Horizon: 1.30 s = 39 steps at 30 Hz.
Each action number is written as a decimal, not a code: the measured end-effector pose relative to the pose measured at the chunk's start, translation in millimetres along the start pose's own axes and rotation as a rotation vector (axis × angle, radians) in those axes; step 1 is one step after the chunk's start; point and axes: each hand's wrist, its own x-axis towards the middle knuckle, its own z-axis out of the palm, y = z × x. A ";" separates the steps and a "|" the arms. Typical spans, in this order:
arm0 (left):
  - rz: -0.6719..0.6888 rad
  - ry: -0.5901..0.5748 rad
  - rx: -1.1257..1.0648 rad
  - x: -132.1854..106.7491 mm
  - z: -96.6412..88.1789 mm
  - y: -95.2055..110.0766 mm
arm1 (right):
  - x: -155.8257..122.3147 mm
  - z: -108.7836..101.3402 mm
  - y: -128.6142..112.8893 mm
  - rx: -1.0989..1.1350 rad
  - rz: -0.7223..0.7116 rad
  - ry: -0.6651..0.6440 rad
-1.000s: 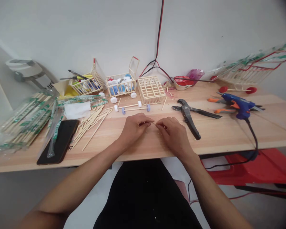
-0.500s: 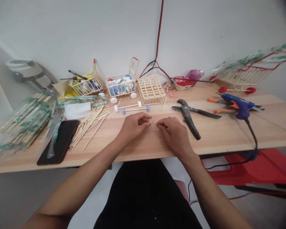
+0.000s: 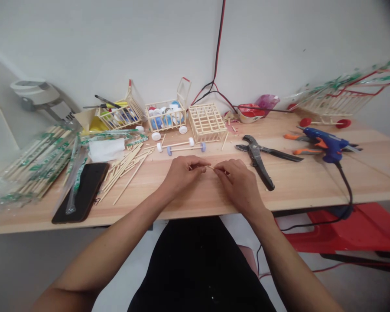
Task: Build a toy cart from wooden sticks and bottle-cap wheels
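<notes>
The left hand and the right hand rest close together near the front edge of the wooden tabletop, both curled inward. A short, thin wooden stick lies between them, pinched at the fingertips of both hands, which almost meet around it. It is too small to make out its ends.

Left of the hands lie loose wooden sticks, and beyond them a black smartphone with a clear plastic wrapper across it. To the right, large black pliers lie open, just beside the right hand. Farther right sits a blue hot glue gun, on top of orange-handled pliers, with its black cable running over the edge.

Straight ahead, just past the fingertips, lie two wheeled axles. Behind them stand a wooden stick cage and a small wheeled stick cart filled with bottle caps. Bundles of wrapped wooden sticks fill the far left.
</notes>
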 end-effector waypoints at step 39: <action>-0.195 -0.041 -0.154 1.9 0.8 2.8 | -1.0 2.2 -0.9 -0.082 -0.084 0.012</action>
